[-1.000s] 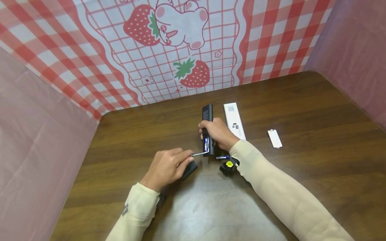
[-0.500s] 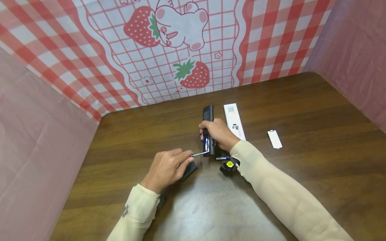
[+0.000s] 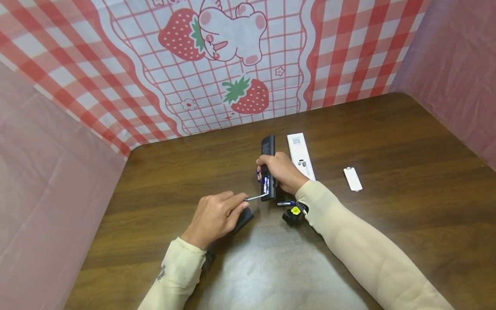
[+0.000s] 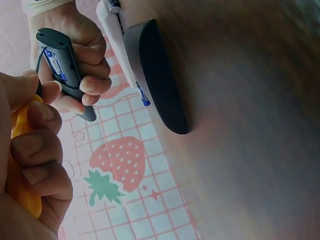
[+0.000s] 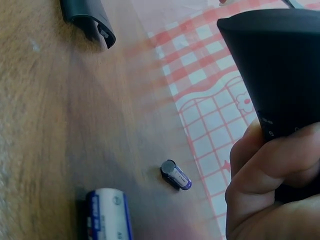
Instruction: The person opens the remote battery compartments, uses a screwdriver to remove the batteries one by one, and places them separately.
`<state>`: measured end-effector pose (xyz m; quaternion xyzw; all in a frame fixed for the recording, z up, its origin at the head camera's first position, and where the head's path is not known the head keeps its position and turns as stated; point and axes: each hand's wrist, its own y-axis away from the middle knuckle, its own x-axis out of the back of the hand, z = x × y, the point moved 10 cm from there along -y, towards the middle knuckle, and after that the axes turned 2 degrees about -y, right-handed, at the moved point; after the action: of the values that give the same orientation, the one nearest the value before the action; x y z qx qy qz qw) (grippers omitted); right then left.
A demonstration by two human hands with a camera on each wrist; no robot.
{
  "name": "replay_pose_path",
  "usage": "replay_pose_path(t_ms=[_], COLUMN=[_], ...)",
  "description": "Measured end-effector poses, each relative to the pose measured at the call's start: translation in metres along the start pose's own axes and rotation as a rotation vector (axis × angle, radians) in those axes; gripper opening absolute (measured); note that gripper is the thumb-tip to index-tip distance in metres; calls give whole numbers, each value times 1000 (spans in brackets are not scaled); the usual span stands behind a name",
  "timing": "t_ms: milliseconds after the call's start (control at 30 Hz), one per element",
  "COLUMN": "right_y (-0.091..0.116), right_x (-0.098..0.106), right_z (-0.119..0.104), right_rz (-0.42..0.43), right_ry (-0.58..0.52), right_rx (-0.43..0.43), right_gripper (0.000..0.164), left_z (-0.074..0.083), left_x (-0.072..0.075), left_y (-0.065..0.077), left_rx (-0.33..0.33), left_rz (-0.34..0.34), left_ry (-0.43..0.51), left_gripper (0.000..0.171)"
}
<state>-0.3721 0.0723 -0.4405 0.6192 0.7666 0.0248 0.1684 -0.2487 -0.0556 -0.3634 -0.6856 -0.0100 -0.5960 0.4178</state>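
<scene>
My left hand (image 3: 215, 215) grips the yellow handle of a hook pick (image 4: 25, 150), a tool with a thin metal shaft. Its bent tip (image 3: 265, 196) is at the lower end of the open battery compartment of a black remote control (image 3: 268, 144). Blue-and-white batteries (image 4: 55, 64) show in that compartment. My right hand (image 3: 284, 170) holds the remote by its middle, thumb across its back, fingers curled beneath. A black battery cover (image 4: 157, 77) lies on the table, partly behind my left hand in the head view.
One loose battery (image 5: 176, 175) lies left of the remote, another (image 3: 286, 203) by my right wrist. A white remote (image 3: 300, 150) with a QR code lies right of my right hand, a white battery cover (image 3: 353, 178) farther right. A patterned cloth (image 3: 240, 94) backs the wooden table (image 3: 407, 206).
The black remote has shifted slightly to the right in my right hand, and more of the loose battery left of it shows. The pick's tip stays at the compartment.
</scene>
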Motion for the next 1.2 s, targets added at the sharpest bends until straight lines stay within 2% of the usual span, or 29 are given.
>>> replay_pose_path(t_ms=[167, 533, 1067, 1200], right_y=[0, 0, -1, -1], right_x=[0, 2, 4, 6], right_z=[0, 2, 3, 4], right_rz=[-1, 3, 13, 20], right_ry=[-16, -36, -31, -38], right_rx=[-2, -12, -30, -38], right_gripper=[33, 35, 36, 35], left_z=[-1, 1, 1, -2], left_x=[0, 3, 3, 5], left_y=[0, 1, 2, 3], left_rx=[19, 2, 23, 53], left_rz=[-5, 46, 53, 78], left_ry=[10, 10, -1, 8], left_gripper=[16, 11, 11, 10])
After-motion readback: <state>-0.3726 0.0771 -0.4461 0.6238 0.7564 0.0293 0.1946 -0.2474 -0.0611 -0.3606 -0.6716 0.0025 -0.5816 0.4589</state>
